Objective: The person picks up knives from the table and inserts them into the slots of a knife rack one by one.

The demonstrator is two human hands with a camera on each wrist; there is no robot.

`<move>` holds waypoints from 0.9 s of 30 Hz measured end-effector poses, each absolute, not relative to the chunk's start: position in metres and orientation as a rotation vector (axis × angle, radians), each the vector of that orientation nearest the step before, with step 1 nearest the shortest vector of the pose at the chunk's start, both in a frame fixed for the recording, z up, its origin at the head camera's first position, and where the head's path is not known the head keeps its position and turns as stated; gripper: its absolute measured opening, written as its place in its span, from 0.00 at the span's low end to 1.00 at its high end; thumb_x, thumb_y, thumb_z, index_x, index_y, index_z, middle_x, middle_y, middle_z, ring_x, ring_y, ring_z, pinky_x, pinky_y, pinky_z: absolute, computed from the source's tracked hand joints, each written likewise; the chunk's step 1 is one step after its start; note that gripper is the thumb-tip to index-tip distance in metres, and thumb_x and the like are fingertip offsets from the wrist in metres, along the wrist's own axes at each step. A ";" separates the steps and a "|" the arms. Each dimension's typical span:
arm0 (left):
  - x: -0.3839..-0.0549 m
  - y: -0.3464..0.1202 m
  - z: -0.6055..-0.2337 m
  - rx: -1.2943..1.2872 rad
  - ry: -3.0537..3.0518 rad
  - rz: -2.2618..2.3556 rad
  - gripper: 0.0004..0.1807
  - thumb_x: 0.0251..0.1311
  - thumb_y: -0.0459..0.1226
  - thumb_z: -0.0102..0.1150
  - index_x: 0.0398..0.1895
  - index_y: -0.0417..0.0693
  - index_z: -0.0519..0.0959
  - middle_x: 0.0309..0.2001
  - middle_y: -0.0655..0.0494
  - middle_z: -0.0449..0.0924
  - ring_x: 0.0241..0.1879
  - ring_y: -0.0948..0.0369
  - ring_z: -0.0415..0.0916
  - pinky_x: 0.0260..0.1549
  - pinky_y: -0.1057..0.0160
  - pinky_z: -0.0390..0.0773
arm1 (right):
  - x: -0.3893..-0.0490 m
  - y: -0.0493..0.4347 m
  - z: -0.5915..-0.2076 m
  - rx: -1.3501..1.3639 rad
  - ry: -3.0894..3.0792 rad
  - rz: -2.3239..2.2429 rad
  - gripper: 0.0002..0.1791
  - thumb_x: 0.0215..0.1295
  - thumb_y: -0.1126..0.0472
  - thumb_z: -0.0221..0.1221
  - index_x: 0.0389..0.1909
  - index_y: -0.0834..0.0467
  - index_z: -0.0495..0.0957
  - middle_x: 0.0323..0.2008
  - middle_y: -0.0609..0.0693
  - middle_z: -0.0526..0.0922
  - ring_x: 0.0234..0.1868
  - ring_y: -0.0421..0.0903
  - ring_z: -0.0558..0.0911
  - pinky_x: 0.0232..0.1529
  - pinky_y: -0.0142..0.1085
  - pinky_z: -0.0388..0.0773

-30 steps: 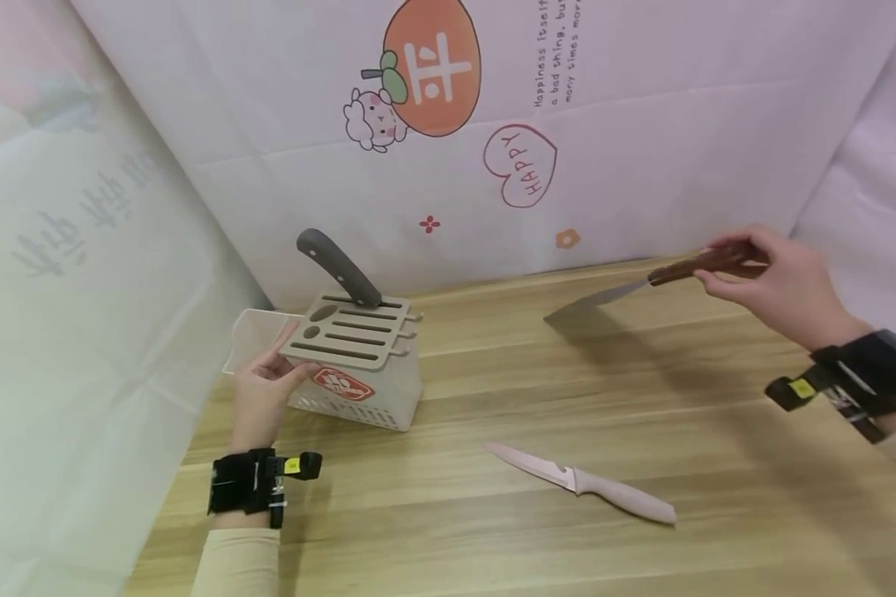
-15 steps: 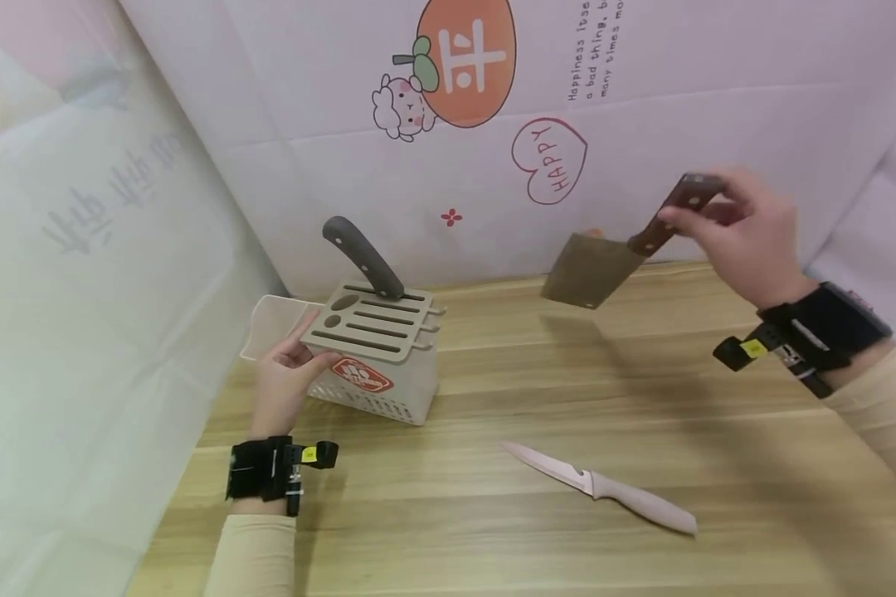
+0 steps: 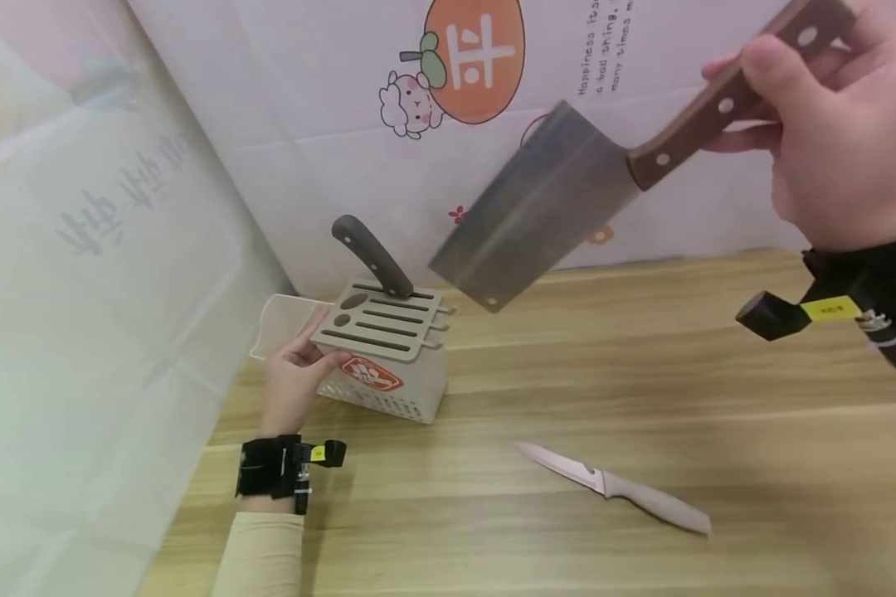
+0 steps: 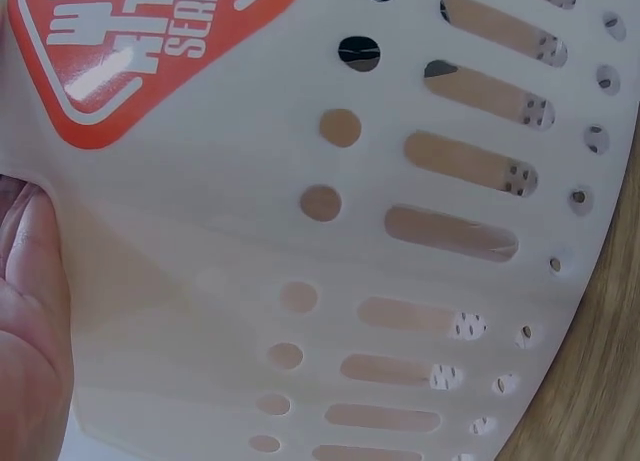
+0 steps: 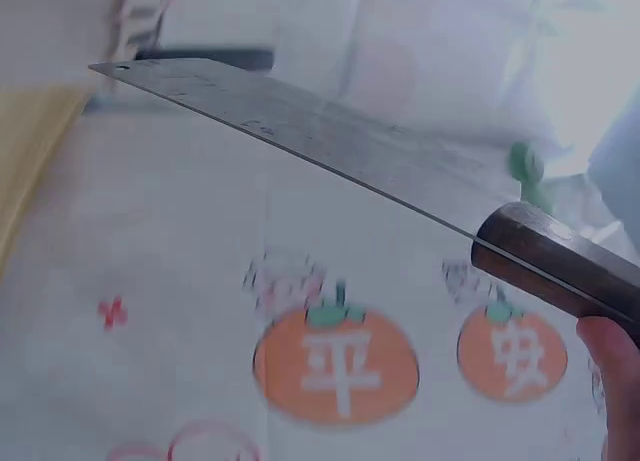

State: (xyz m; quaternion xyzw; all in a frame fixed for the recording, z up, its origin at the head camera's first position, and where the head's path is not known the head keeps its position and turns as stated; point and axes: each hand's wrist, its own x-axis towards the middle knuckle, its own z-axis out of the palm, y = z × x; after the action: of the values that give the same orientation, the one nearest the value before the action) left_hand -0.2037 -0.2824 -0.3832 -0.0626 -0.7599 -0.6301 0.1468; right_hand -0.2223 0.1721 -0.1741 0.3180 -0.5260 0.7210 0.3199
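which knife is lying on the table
The pale pink knife, lying flat on the table. The brown-handled cleaver is held up in the right hand, and the black handle sticks out of the knife holder.

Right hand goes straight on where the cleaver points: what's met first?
Probably the knife holder: in the head view, the cleaver in the right hand points that way. Depth is unclear; it may pass above.

Pale cloth (image 3: 291, 199) with a printed orange fruit (image 3: 476, 62) and small white sheep (image 3: 411, 106), behind a wood-grain tabletop (image 3: 455, 514).
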 end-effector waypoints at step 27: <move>-0.219 -0.273 -0.387 -0.224 -2.146 -1.894 0.34 0.52 0.31 0.71 0.63 0.55 0.73 0.18 0.59 0.72 0.20 0.64 0.67 0.22 0.69 0.71 | -0.217 0.035 -0.161 0.966 -2.008 1.442 0.15 0.61 0.64 0.65 0.43 0.62 0.70 0.39 0.54 0.81 0.36 0.46 0.84 0.27 0.35 0.82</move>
State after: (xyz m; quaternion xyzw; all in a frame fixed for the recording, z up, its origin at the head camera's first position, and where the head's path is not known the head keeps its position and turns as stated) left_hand -0.2193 -0.2731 -0.3868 -0.0774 -0.7406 -0.6537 0.1350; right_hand -0.2172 0.0345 -0.1607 0.3532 -0.7342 0.5273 0.2413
